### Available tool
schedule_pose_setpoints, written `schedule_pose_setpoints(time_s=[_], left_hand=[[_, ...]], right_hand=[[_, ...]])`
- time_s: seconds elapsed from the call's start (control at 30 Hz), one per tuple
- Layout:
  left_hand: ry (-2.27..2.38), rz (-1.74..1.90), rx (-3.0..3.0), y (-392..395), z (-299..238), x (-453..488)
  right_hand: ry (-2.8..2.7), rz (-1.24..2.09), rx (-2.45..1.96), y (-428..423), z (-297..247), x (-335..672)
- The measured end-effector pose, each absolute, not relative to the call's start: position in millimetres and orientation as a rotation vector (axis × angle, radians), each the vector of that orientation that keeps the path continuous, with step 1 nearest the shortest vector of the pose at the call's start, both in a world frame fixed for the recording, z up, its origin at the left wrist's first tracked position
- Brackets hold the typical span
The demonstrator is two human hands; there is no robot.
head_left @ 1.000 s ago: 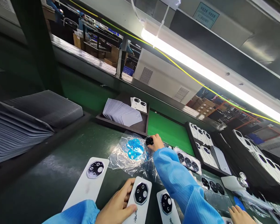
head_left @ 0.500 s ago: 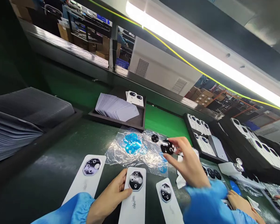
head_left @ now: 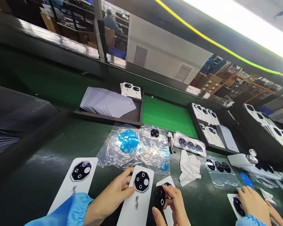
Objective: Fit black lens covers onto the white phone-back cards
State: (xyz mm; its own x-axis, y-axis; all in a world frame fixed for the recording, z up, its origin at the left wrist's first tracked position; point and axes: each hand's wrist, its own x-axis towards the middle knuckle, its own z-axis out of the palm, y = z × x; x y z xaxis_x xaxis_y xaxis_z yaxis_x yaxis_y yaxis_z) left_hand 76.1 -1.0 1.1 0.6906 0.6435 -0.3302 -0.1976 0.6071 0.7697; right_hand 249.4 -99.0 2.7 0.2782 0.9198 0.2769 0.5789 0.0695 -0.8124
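Observation:
My left hand [head_left: 112,196] grips the edge of a white phone back panel [head_left: 133,216], thumb on its face beside an octagonal black camera window [head_left: 141,181]. Between thumb and fingers, my right hand [head_left: 175,205] pinches a round black camera lens cover [head_left: 158,198], tilted, just right of that panel. Partly hidden behind this hand lies another white panel [head_left: 163,180]. A third white panel [head_left: 78,185] rests at the left, its lower part covered by my blue sleeve.
A plastic bag [head_left: 108,153] holds blue film pieces [head_left: 128,141]. Beyond stands a black tray [head_left: 138,114] of grey panels. A packet of lens covers [head_left: 190,145] and a white cloth [head_left: 190,168] lie right. A co-worker's hand [head_left: 254,201] touches a panel at far right.
My right hand has come down and left from above the plastic bag with the black lens cover, to beside the held panel. My left hand keeps its grip. The camera view has shifted.

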Motion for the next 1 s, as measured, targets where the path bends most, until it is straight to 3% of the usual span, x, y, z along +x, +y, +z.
schedule_pose_setpoints(time_s=[0.33, 1.0], left_hand=[[0.691, 0.493, 0.767, 3, 6, 79], [0.754, 0.454, 0.746, 8, 12, 81]], right_hand=[[-1.376, 0.303, -1.63, -90, 2, 247], [-1.439, 0.326, -1.706, -91, 9, 257]])
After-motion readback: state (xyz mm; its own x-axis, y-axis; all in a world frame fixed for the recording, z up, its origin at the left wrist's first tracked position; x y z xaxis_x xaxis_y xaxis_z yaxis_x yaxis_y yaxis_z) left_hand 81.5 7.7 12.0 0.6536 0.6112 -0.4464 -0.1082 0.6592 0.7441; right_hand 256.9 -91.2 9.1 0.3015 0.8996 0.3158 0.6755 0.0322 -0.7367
